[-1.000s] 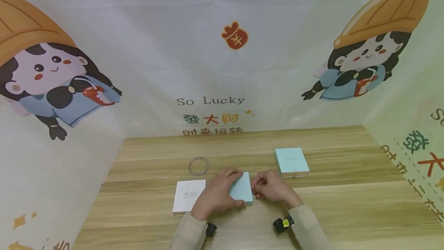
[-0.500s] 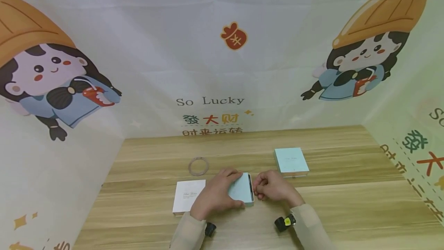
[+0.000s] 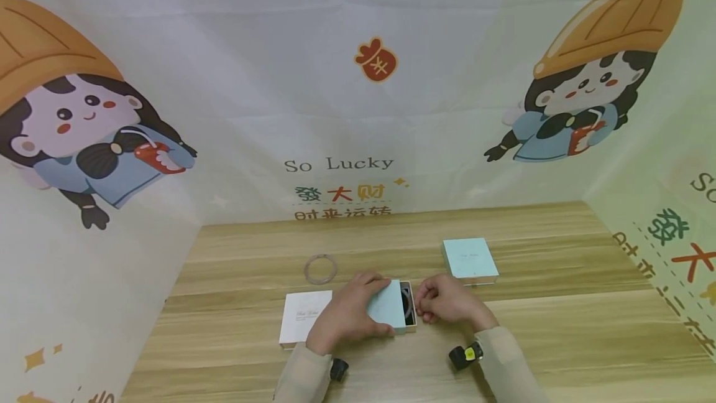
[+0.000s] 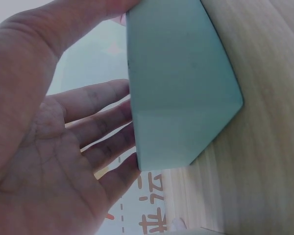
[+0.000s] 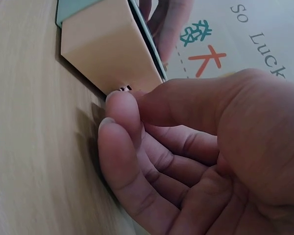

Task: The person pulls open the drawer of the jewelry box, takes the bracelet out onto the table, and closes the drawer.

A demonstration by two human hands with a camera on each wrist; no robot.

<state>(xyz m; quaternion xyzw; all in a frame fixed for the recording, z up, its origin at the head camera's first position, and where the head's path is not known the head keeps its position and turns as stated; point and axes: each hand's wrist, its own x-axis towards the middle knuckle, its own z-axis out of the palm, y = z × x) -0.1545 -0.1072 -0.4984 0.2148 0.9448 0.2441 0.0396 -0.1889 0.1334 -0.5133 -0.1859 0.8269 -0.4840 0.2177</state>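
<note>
My left hand (image 3: 351, 313) grips a pale teal drawer box (image 3: 387, 308) on the table, thumb on the near side and fingers on the far side. The left wrist view shows the plain teal sleeve (image 4: 181, 88) between thumb and fingers. The cream inner drawer (image 3: 413, 311) sticks partly out at the right, with a dark inside and a ring-like curved piece, mostly hidden by the sleeve. My right hand (image 3: 450, 300) pinches a small pull tab (image 5: 126, 88) on the drawer's end between thumb and index finger.
A clear, pale bangle (image 3: 321, 282) lies behind my left hand. A white box (image 3: 302, 313) with small lettering sits left, partly covered by that hand. Another teal box (image 3: 471, 260) stands at the back right. Printed cloth walls (image 3: 252, 142) enclose the wooden table (image 3: 537, 328).
The drawer has slid rightward out of the sleeve, revealing its dark inside and the curved piece. My right hand has moved right with it; my left hand has stayed on the sleeve.
</note>
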